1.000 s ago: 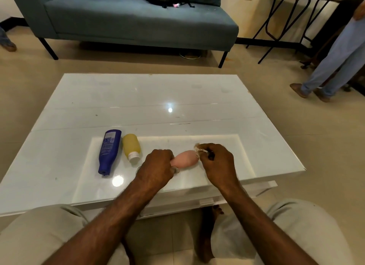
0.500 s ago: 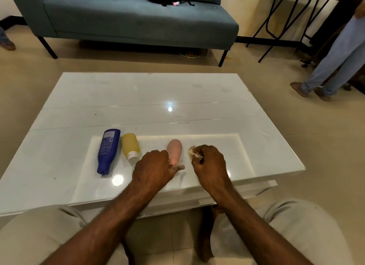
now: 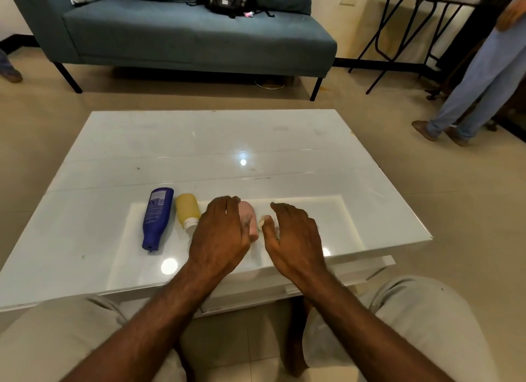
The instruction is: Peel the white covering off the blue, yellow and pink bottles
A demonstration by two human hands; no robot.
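Risk, first entry: your left hand [image 3: 220, 233] lies spread, fingers loose, over the pink bottle [image 3: 248, 219] at frame centre, gripping nothing that shows. The bottle is round-bodied and lies on glossy glass, so I judge a careless sweep of that hand could roll it toward the near edge of the white table [image 3: 199, 142].

Risk, second entry: your right hand [image 3: 296, 236], just right of the pink bottle, is open too, yet a small pale scrap [image 3: 262, 221] sits at the thumb tip. Whether it is pinched or merely stuck there cannot be told. If it is peeled covering, it may cling and be carried along rather than dropped.

Item, pink bottle: lying flat, long axis running up-frame to down-frame, rounded end toward the top; the lower end is hidden by your left hand. No white covering shows on the visible part.

Item, yellow bottle [image 3: 187, 209]: left of centre, lying flat, same axis, white cap pointing down-frame.

Item, blue bottle [image 3: 157, 216]: just left of the yellow one, lying flat, slightly tilted, narrow cap end pointing down-frame, printed label facing up.
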